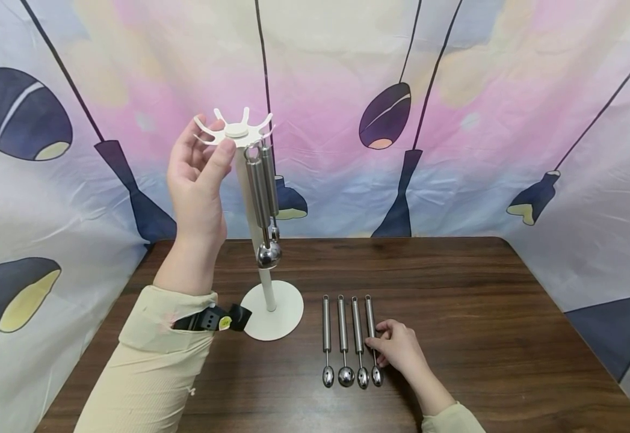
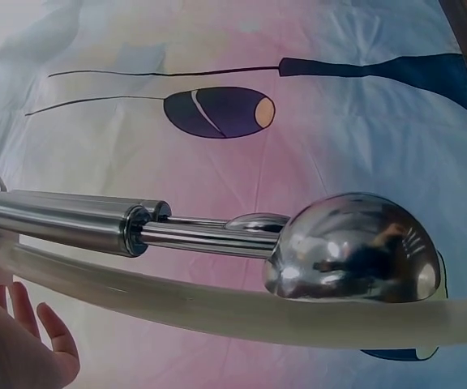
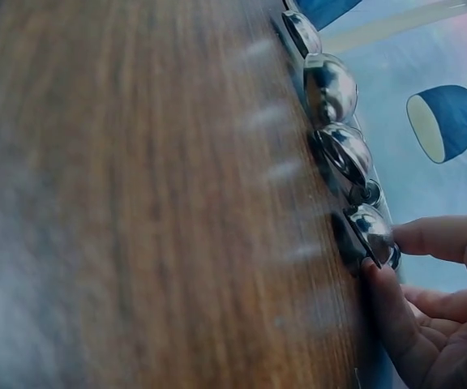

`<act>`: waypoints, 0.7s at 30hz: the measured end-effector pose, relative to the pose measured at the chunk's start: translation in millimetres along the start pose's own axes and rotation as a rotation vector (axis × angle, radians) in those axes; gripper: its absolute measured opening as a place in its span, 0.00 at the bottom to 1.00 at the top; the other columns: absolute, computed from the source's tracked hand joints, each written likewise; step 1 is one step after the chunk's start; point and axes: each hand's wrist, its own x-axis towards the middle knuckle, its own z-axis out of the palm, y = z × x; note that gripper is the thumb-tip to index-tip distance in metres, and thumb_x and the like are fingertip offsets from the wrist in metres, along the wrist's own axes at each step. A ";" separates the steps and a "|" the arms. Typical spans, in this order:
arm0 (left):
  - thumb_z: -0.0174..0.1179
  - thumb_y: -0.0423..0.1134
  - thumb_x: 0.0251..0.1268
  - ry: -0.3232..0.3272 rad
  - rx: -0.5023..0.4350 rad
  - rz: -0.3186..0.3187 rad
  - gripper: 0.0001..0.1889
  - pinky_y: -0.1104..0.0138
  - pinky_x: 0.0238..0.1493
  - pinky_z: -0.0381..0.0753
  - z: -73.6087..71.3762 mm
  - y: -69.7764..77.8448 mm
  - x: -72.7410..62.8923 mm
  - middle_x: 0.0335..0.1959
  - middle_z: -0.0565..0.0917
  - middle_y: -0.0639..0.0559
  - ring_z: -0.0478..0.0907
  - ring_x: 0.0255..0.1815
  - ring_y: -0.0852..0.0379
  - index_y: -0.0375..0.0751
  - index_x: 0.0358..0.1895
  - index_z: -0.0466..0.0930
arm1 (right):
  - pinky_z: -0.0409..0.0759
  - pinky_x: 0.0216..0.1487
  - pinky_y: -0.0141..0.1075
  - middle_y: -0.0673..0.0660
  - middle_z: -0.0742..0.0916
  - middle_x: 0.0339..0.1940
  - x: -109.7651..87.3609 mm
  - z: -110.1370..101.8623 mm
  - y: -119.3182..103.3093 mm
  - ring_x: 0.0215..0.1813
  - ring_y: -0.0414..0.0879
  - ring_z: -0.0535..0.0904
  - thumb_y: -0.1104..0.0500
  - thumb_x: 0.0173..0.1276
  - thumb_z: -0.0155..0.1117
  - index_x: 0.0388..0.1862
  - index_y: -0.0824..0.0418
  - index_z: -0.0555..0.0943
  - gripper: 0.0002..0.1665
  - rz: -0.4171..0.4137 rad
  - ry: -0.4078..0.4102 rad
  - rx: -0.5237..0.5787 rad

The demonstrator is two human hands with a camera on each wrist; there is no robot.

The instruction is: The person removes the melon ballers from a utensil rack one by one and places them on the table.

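Observation:
My left hand pinches the prong rim of a white utensil stand, thumb in front and fingers behind. From that stand's prongs, on the right side, hang steel melon ballers; the nearer one has a large round scoop. Lower right, my right hand pinches the rightmost melon baller in a row on the table, thumb to its left. In the right wrist view its scoop sits between thumb and finger. Beside it lie three more melon ballers, one with a round scoop.
The dark wooden table carries the stand at left of centre and the row of melon ballers to its right. A printed cloth with lamp shapes hangs behind and at both sides. A black strap circles the left sleeve.

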 end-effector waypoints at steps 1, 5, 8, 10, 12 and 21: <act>0.62 0.31 0.62 -0.002 -0.005 0.002 0.29 0.69 0.47 0.73 0.0 0.0 -0.1 0.52 0.82 0.52 0.74 0.48 0.57 0.35 0.68 0.67 | 0.81 0.18 0.36 0.54 0.82 0.21 0.1 0.0 0.2 0.15 0.42 0.79 0.62 0.57 0.73 0.47 0.73 0.79 0.22 0.000 0.000 -0.004; 0.64 0.31 0.62 -0.007 -0.004 0.016 0.31 0.70 0.51 0.74 -0.7 0.4 -1.5 0.52 0.81 0.52 0.74 0.48 0.57 0.34 0.69 0.66 | 0.81 0.18 0.36 0.54 0.82 0.21 0.2 -0.4 0.7 0.15 0.42 0.79 0.59 0.57 0.74 0.48 0.72 0.79 0.24 0.002 -0.006 -0.018; 0.64 0.30 0.61 -0.005 0.007 0.026 0.31 0.70 0.54 0.74 -1.3 1.0 -3.4 0.53 0.81 0.52 0.74 0.48 0.57 0.34 0.69 0.67 | 0.80 0.19 0.36 0.54 0.82 0.21 -0.3 -1.7 0.1 0.14 0.43 0.79 0.56 0.58 0.75 0.49 0.72 0.79 0.26 0.003 -0.011 -0.028; 0.63 0.30 0.61 -0.004 0.009 0.031 0.31 0.69 0.54 0.73 -1.4 1.8 -4.7 0.53 0.81 0.52 0.74 0.49 0.56 0.35 0.68 0.67 | 0.80 0.19 0.36 0.53 0.82 0.21 -0.5 -3.2 -0.5 0.15 0.43 0.79 0.54 0.58 0.75 0.50 0.72 0.79 0.28 0.001 -0.009 -0.038; 0.63 0.29 0.61 -0.003 0.012 0.038 0.30 0.69 0.54 0.73 -1.6 2.3 -5.5 0.53 0.81 0.52 0.74 0.49 0.56 0.34 0.68 0.67 | 0.80 0.20 0.36 0.53 0.82 0.22 -0.4 -4.9 -1.7 0.15 0.43 0.79 0.53 0.58 0.75 0.50 0.72 0.79 0.29 -0.004 -0.004 -0.046; 0.63 0.28 0.60 0.016 0.017 0.064 0.28 0.68 0.54 0.72 0.6 4.1 -7.3 0.50 0.82 0.53 0.74 0.46 0.55 0.32 0.65 0.69 | 0.76 0.21 0.33 0.51 0.81 0.22 4.4 -11.6 -18.5 0.16 0.42 0.78 0.52 0.62 0.72 0.53 0.69 0.80 0.27 -0.066 0.063 -0.056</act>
